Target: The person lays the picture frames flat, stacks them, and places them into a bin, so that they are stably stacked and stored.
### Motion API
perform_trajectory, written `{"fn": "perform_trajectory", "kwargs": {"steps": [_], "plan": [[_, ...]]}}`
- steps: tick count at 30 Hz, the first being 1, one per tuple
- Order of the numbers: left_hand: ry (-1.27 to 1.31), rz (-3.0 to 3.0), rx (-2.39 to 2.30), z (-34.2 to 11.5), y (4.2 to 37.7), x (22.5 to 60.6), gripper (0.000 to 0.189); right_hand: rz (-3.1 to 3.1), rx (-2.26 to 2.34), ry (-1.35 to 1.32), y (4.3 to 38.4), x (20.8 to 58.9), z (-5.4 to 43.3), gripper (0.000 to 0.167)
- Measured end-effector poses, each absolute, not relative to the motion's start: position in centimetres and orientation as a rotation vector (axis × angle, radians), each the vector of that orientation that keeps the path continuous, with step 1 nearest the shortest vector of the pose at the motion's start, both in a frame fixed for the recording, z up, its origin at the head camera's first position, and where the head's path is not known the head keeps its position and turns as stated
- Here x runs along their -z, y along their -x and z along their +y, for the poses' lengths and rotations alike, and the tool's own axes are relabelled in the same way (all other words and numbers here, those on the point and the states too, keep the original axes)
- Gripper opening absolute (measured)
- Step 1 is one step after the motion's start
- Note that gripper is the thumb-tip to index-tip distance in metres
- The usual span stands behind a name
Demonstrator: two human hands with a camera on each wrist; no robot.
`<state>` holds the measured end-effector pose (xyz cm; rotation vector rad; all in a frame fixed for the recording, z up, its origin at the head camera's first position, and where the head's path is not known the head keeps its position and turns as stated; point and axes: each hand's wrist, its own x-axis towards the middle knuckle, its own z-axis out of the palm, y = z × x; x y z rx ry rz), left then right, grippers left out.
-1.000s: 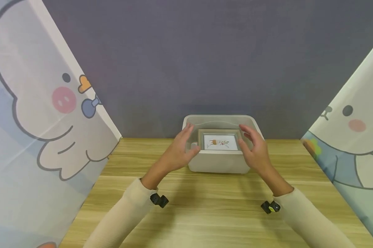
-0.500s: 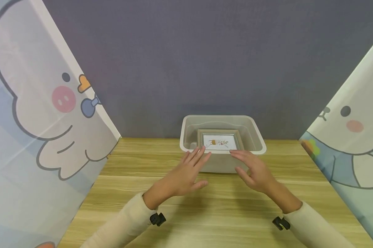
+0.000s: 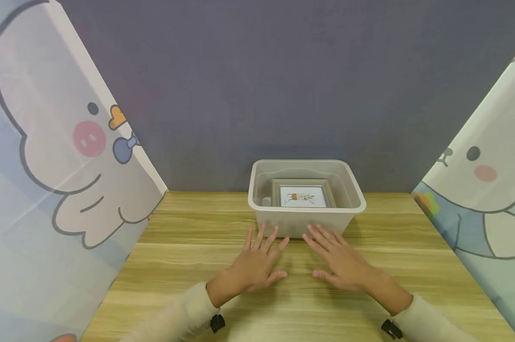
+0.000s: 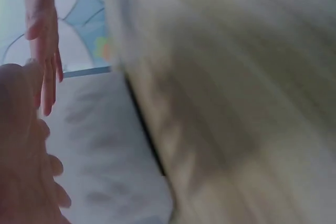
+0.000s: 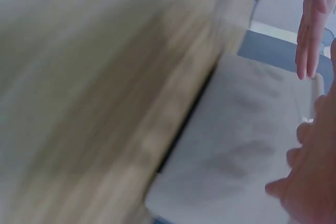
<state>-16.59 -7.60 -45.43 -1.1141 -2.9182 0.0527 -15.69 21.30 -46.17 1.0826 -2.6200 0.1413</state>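
Note:
A light grey plastic bin (image 3: 304,223) stands at the back of the wooden table. Inside it lies a picture frame (image 3: 302,196) with a brown deer and a plant sprig printed on white. My left hand (image 3: 257,266), palm down with fingers spread, is just in front of the bin's near wall and holds nothing. On the other side, my right hand (image 3: 343,263) is likewise spread and holds nothing. The left wrist view has the left hand (image 4: 23,145) at its left edge; the right wrist view catches the right hand (image 5: 312,166) beside the bin wall (image 5: 236,140).
The wood-grain table (image 3: 189,256) runs up to a dark grey back wall (image 3: 300,85). Cloth panels with cartoon animals flank it, the left panel (image 3: 69,166) and the right panel (image 3: 492,190). A small pale object (image 3: 266,201) is in the bin, left of the picture frame.
Both hands have drawn back from over the bin toward the person and lowered, their fingers now straighter and spread. The bin and the picture frame stay in place.

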Motion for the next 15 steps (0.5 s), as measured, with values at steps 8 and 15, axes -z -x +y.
{"fn": "perform_trajectory", "kwargs": {"steps": [8, 15], "plan": [[1.022, -2.929, -0.231, -7.2, 16.4, 47.8, 0.085, -2.777, -0.142, -1.019, 14.7, 48.2, 21.3, 0.086], [1.030, -2.958, -0.196, -7.0, 16.4, 47.6, 0.085, -2.773, -0.148, -1.006, 14.6, 48.4, 21.2, 0.087]]}}
